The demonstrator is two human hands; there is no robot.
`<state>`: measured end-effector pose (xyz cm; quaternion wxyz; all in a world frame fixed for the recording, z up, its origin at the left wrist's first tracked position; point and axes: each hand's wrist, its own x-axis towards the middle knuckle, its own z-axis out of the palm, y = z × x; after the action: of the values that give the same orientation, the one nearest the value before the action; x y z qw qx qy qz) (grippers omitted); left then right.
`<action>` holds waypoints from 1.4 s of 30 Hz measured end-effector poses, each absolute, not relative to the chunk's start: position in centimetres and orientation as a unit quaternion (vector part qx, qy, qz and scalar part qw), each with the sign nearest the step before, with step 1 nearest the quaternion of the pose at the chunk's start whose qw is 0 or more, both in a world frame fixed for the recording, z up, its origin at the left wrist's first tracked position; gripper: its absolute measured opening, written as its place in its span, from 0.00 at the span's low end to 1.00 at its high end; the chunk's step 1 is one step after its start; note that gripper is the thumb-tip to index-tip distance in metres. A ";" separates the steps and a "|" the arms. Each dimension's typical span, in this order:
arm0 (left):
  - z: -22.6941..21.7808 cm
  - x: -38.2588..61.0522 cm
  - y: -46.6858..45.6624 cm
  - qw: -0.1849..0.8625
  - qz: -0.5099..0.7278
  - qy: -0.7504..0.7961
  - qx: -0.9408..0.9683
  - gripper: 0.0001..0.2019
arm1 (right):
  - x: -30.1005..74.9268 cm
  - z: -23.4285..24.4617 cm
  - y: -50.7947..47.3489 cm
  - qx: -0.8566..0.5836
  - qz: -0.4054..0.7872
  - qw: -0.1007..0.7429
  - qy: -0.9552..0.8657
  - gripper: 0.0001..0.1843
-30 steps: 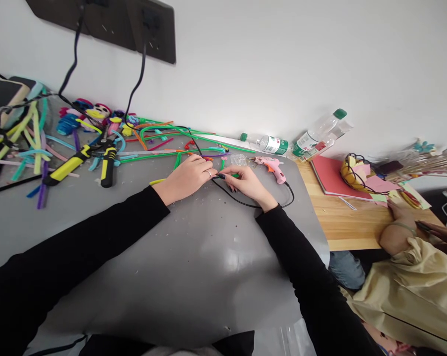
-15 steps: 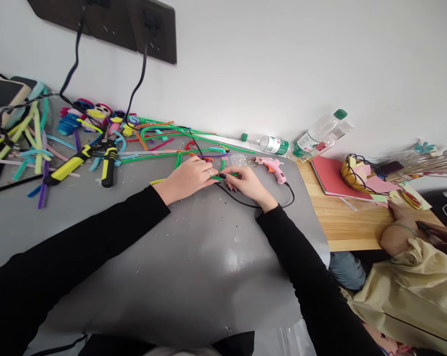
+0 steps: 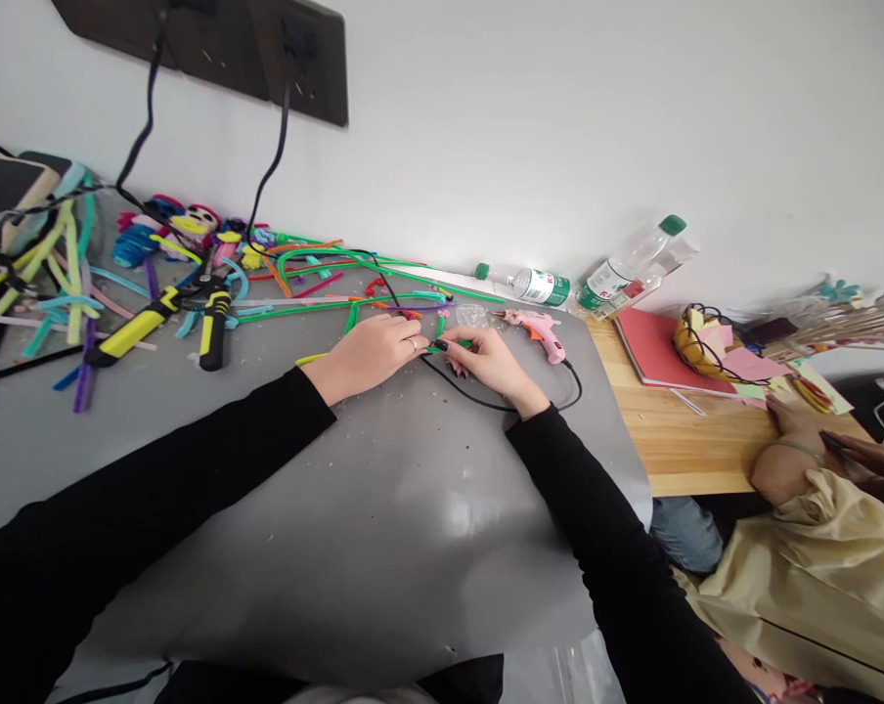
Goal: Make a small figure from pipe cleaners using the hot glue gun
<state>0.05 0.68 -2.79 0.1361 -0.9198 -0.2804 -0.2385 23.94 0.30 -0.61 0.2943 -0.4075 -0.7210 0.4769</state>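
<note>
Hands [image 3: 384,348] both pinching green pipe cleaner [image 3: 433,349], bottles [image 3: 641,254] with green-and-white labels [image 3: 546,286], lettering too small to read

Honestly, barely anything legible here. Far right, the leaning bottle [image 3: 640,256] has a green-and-white label [image 3: 601,286] with red lettering, and I can make out what looks like a capital R, but the rest is too small to read. The lying bottle [image 3: 511,282] just left of it wears a similar green-and-white wrapper [image 3: 543,286], with a bit of red lettering and tiny dark print that I can't decipher.
</note>
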 end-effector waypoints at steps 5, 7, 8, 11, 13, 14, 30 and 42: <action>-2.8 0.0 0.7 0.130 -0.241 -0.278 -0.921 0.20 | 23.9 -0.6 0.3 -0.401 0.479 0.298 -0.722 0.19; -2.9 -0.1 0.7 0.125 -0.240 -0.280 -0.921 0.20 | 23.9 -0.5 0.3 -0.402 0.477 0.298 -0.723 0.19; -2.9 -0.1 0.7 0.125 -0.239 -0.279 -0.922 0.20 | 23.9 -0.5 0.3 -0.403 0.476 0.297 -0.723 0.19; -3.0 -0.1 0.7 0.128 -0.238 -0.277 -0.922 0.22 | 23.9 -0.4 0.2 -0.405 0.475 0.296 -0.723 0.19; -3.0 -0.1 0.7 0.123 -0.237 -0.280 -0.922 0.22 | 23.8 -0.4 0.2 -0.405 0.474 0.295 -0.724 0.19; -3.0 -0.1 0.7 0.119 -0.237 -0.282 -0.922 0.21 | 23.8 -0.3 0.2 -0.405 0.474 0.295 -0.724 0.20; -3.5 -0.1 1.0 0.077 -0.258 -0.282 -0.921 0.19 | 23.9 -0.4 0.2 -0.409 0.468 0.286 -0.730 0.19; -3.5 0.0 0.9 0.079 -0.245 -0.292 -0.921 0.19 | 23.9 -0.4 0.2 -0.424 0.460 0.283 -0.727 0.20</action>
<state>-0.01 0.85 -3.49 0.0794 -0.9210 -0.2919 -0.2453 23.88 0.20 -0.37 0.2832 -0.4245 -0.7266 0.4601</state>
